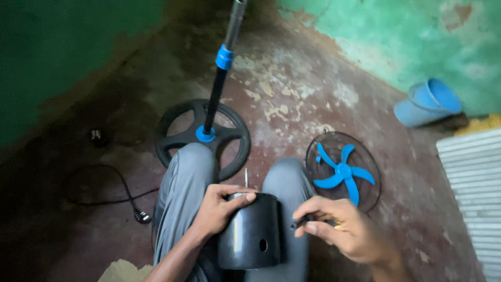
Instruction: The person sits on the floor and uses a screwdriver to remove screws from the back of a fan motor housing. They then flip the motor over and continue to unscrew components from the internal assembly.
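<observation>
A black plastic fan motor housing [253, 232] rests between my knees, with a thin metal shaft sticking up behind it. My left hand [219, 209] grips the housing's upper left edge, fingers curled over its top. My right hand [339, 227] is beside the housing's right side, fingers pinched on a small dark tool, apparently a screwdriver [301, 223], whose tip is at the housing's side. My grey trouser legs lie beneath both hands.
A black round fan base [177, 138] with an upright pole and blue collar [224, 57] stands ahead on the worn red floor. A wire fan guard holding a blue blade [342, 172] lies to the right. A blue bucket [425, 102] lies by the green wall. A black power cord [112, 190] lies left.
</observation>
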